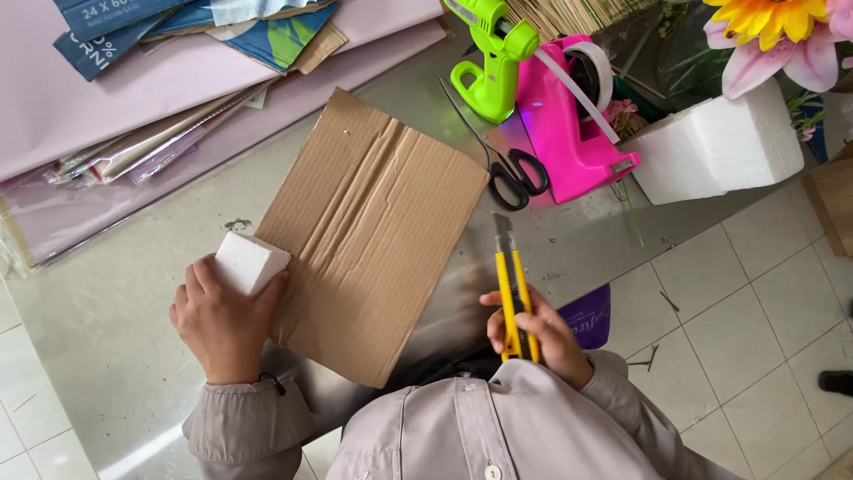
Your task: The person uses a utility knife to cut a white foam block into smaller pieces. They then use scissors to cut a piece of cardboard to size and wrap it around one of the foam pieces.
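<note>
1. Head view: the left hand [222,316] grips a white foam block [251,261], fingers wrapped around it, at the left edge of a brown cardboard sheet [373,231] lying on the shiny table [115,293].
2. The right hand [538,333] is closed around a yellow utility knife [514,289], blade pointing far, just right of the cardboard.
3. Farther off lie black scissors [506,164], a green glue gun [493,53], a pink tape dispenser [569,124] and a larger foam block [720,147].

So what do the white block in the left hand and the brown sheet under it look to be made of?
The white block looks like foam, probably polystyrene: matte, bright white, with crisp cut edges. The brown sheet looks like corrugated cardboard: dull kraft brown, with parallel ridges and creases.
</note>
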